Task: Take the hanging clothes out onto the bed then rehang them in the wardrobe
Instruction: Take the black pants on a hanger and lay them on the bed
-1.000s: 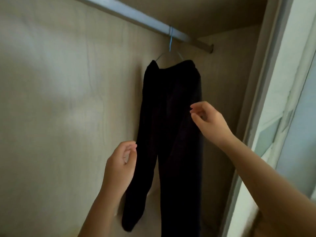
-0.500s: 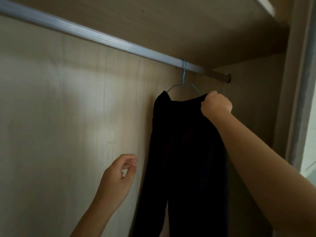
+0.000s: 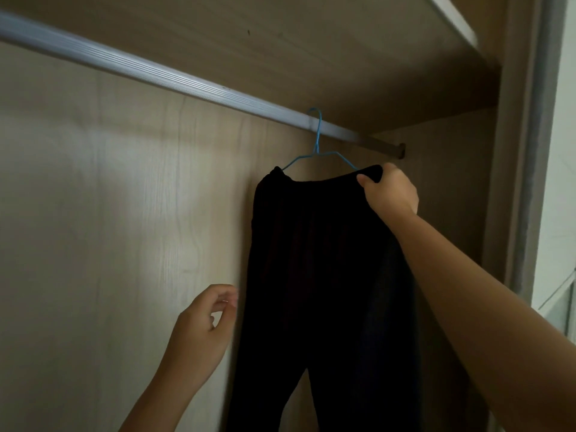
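Black trousers [image 3: 314, 275] hang on a thin blue wire hanger [image 3: 316, 151] hooked over the grey metal rail [image 3: 156, 76] near its right end inside the wardrobe. My right hand [image 3: 389, 191] grips the right top corner of the trousers at the hanger's shoulder. My left hand [image 3: 202, 332] hovers lower left of the trousers, fingers loosely curled and apart, holding nothing, just beside the left trouser leg.
The wardrobe's pale wooden back panel [image 3: 109, 229] fills the left. A wooden shelf [image 3: 343, 57] runs just above the rail. The wardrobe's right side wall [image 3: 452, 198] and the sliding door frame [image 3: 536, 151] stand close to the right.
My right hand rose from the trousers' middle to the top right corner and closed on it. The view tilted up toward the rail. My left hand stayed low beside the trouser leg.
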A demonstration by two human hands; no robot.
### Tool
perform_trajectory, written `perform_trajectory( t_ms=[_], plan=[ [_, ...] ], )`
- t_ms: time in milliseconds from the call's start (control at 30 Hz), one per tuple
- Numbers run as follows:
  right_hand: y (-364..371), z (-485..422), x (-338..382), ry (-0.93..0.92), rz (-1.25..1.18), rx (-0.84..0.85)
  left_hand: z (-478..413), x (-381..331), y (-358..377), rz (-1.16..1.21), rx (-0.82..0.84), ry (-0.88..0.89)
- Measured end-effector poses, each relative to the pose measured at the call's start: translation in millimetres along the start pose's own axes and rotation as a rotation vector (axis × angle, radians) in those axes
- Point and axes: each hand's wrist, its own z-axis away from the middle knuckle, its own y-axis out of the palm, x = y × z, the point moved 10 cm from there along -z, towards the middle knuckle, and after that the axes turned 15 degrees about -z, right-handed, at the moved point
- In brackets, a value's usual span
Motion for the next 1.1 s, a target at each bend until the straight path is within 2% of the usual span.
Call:
perform_trajectory(
  t_ms=[567,733,1100],
  plan=[
    [6,11,26,-0.019,-0.097,-0.089,-8,6,-7,0.0,-0.037,0.026],
    [-6,33,-7,-0.001,-0.226,-0.114,-5,11,-10,-0.029,-0.034,0.032],
    [-43,124,-74,0.04,-0.54,0.004,8,-10,-9,-0.232,-0.199,0.096]
  ],
)
